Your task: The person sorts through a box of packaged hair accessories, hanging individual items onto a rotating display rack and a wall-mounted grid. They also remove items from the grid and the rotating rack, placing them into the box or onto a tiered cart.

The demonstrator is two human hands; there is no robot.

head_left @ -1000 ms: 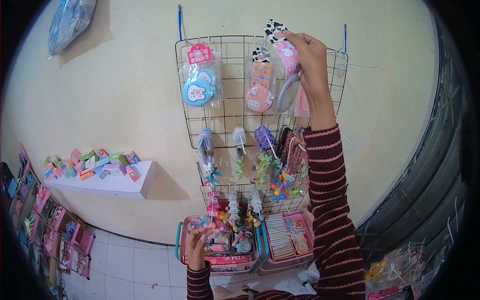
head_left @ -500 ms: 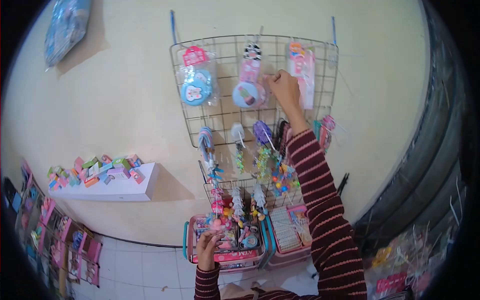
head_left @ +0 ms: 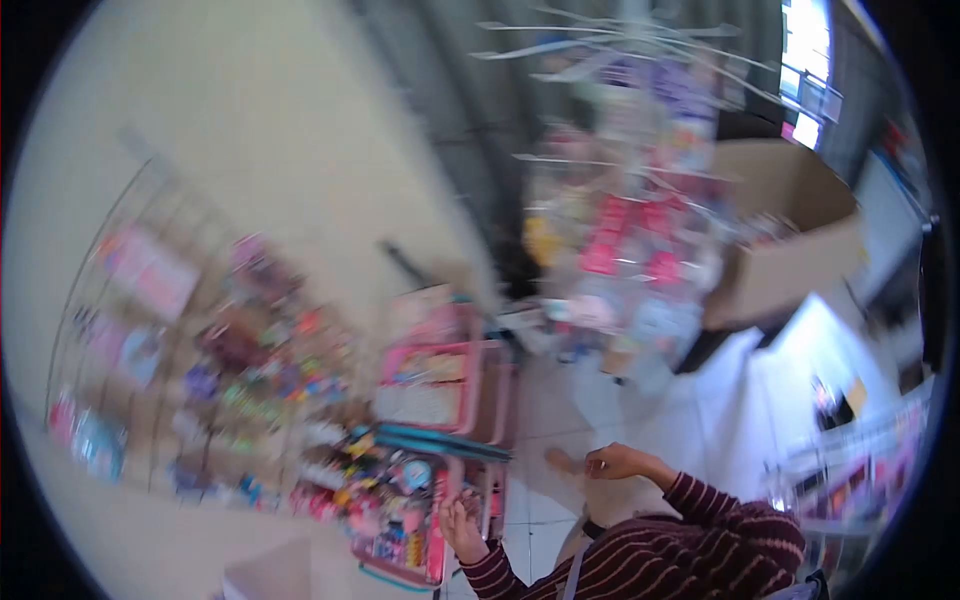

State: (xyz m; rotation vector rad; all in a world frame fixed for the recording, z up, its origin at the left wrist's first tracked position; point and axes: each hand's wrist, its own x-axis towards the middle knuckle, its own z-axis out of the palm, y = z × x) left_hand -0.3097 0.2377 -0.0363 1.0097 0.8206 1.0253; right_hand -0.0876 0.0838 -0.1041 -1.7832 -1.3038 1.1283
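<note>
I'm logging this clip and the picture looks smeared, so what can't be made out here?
Head view, all motion-blurred:
- Left hand: at the pink tray; whether it holds anything is unclear.
- Right hand: fingers curled, contents unreadable.
- Wire rack: hung items are colour smears.
- Cardboard box: inside hidden by its wall.

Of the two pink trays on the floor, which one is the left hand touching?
The left hand rests on the pink tray crowded with colourful small items, nearest the person. The other tray, holding flat cards, lies farther away, untouched.
</note>
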